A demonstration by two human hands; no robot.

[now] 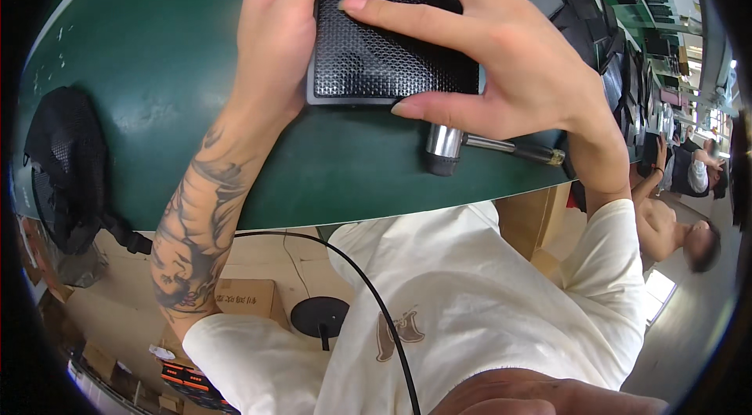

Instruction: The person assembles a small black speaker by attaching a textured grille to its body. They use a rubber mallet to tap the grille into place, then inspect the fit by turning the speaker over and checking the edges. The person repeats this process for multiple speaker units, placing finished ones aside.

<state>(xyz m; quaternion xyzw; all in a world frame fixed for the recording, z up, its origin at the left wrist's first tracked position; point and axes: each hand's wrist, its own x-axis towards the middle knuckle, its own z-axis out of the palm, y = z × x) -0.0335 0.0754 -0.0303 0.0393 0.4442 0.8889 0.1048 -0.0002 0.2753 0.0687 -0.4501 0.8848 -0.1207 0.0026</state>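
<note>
My left hand (283, 27) is clamped on the side of the black textured panel (380, 62); my right hand (513, 50) lies spread across it. Between them, over the green surface (172, 62), it looks stiff, fairly light and slippery; opposite edges should grip best.

White short-sleeved T-shirt (501, 305), brown chest print (401, 331); dark tattoo (188, 254) along left forearm (213, 211).

On the table (149, 156), 1 bag (66, 164) lies left of 1 panel (368, 54) and 1 hammer (444, 147).
</note>
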